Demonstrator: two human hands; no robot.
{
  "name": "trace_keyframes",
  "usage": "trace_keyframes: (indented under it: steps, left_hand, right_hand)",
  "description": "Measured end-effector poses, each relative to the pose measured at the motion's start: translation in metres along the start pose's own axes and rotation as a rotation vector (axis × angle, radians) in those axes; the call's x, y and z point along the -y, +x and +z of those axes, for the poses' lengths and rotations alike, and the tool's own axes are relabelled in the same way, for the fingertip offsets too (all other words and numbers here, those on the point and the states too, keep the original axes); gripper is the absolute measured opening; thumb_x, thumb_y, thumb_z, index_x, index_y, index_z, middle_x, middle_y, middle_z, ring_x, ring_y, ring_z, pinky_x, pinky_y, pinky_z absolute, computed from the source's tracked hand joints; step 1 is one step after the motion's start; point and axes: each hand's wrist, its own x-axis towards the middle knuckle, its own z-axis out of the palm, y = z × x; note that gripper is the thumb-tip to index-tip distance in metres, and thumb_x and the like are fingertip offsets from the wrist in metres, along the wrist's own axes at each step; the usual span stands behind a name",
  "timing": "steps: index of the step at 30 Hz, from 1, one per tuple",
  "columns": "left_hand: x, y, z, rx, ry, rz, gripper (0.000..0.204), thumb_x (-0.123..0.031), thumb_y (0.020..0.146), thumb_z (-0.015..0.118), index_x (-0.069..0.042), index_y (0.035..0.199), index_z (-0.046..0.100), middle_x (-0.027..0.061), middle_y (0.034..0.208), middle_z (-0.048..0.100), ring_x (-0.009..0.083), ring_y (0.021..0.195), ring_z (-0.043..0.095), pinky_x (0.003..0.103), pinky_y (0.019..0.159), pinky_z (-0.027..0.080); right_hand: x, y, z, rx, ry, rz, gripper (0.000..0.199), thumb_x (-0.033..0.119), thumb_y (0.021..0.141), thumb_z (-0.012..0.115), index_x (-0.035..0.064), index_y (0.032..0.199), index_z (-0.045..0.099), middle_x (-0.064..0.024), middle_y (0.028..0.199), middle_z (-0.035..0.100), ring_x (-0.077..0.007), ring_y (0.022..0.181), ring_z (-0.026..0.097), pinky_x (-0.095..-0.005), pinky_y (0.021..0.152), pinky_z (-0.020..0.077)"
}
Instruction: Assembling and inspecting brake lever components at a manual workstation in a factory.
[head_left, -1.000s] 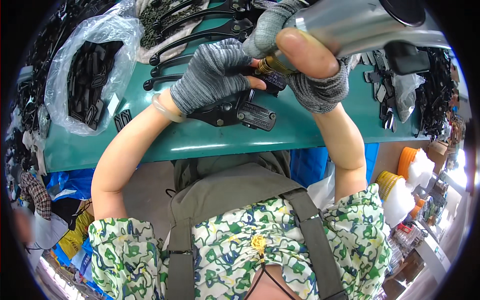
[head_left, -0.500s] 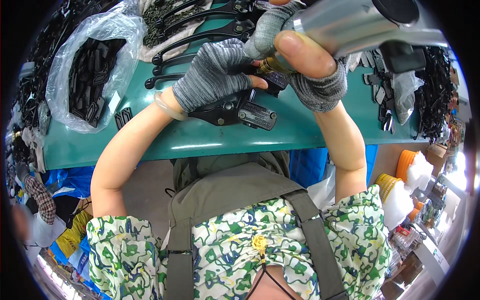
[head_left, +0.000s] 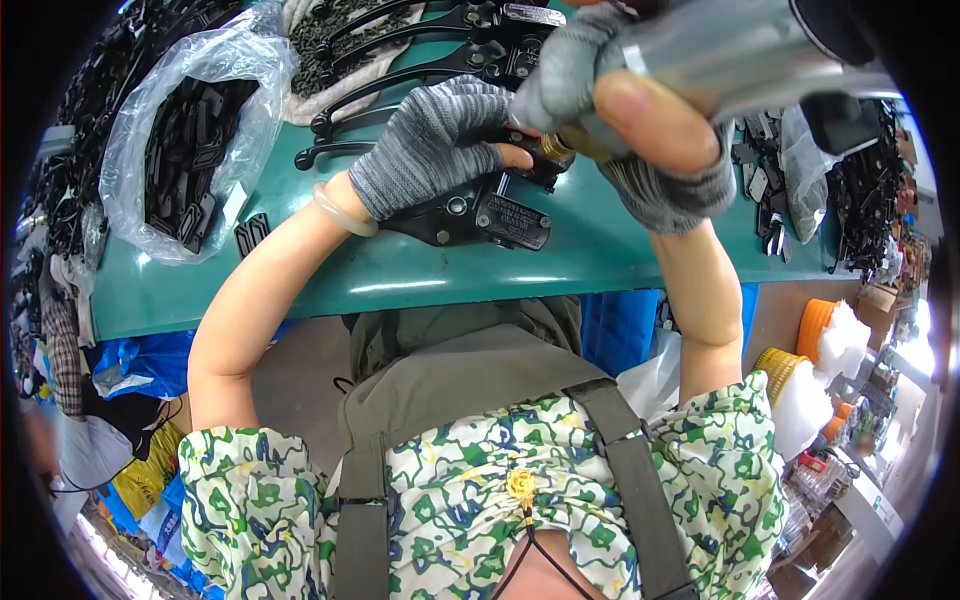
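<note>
My left hand [head_left: 432, 148], in a grey fingerless glove, presses down on a black brake lever assembly [head_left: 478, 212] lying on the green table [head_left: 330, 280]. My right hand [head_left: 650, 130], gloved the same way, grips a silver power screwdriver [head_left: 740, 50] held close to the camera. Its brass-coloured tip [head_left: 556, 148] meets the black part just beside my left fingertips. The spot where the tip touches is partly hidden by my fingers.
Several black brake levers [head_left: 420, 50] lie at the table's far side. A clear plastic bag of black parts [head_left: 190, 140] sits at the left, more small black parts [head_left: 860, 190] at the right. Orange and yellow spools [head_left: 820, 340] stand by the floor, right.
Both hands and the screwdriver stay on the black assembly; the view has shifted slightly and the tool sits a little higher in the picture.
</note>
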Motion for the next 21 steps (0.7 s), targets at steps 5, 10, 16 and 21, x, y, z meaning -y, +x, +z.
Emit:
trace_keyframes:
  steps: [5,10,16,21]
  left_hand:
    - [-0.041,-0.005,-0.025,0.024,0.091,0.200,0.032,-0.019,0.069,0.083,-0.007,0.097,0.071,0.0104,0.098,0.069,0.0271,0.085,0.065,0.034,0.074,0.052]
    - [-0.036,-0.039,-0.008,0.084,-0.026,0.051,0.032,-0.015,0.067,0.083,-0.009,0.096,0.072,0.0086,0.100,0.070,0.0252,0.086,0.066,0.033,0.077,0.052]
    - [-0.038,-0.044,-0.002,0.035,-0.057,-0.018,0.031,-0.013,0.066,0.084,-0.010,0.095,0.073,0.0074,0.100,0.070,0.0243,0.090,0.066,0.033,0.079,0.052]
    - [-0.039,-0.045,-0.003,0.034,-0.070,-0.036,0.032,-0.012,0.065,0.084,-0.010,0.095,0.073,0.0074,0.099,0.071,0.0239,0.090,0.066,0.033,0.079,0.052]
  right_hand:
    - [0.015,-0.032,0.015,0.066,0.395,-0.016,0.055,0.018,0.081,0.063,-0.0013,0.126,0.040,-0.0073,0.079,0.055,-0.0189,0.075,0.059,-0.0369,0.075,0.0527]
    - [0.009,-0.045,0.019,0.104,0.406,-0.006,0.064,0.017,0.080,0.063,-0.0012,0.132,0.031,-0.0087,0.081,0.056,-0.0193,0.075,0.059,-0.0416,0.077,0.0524]
    - [-0.002,-0.047,0.023,-0.052,0.353,-0.010,0.059,0.019,0.079,0.065,-0.0019,0.127,0.038,-0.0089,0.079,0.057,-0.0181,0.074,0.060,-0.0374,0.074,0.0544]
    - [-0.007,-0.045,0.022,-0.017,0.316,0.003,0.058,0.020,0.077,0.067,-0.0020,0.125,0.042,-0.0092,0.078,0.057,-0.0173,0.073,0.060,-0.0343,0.072,0.0556]
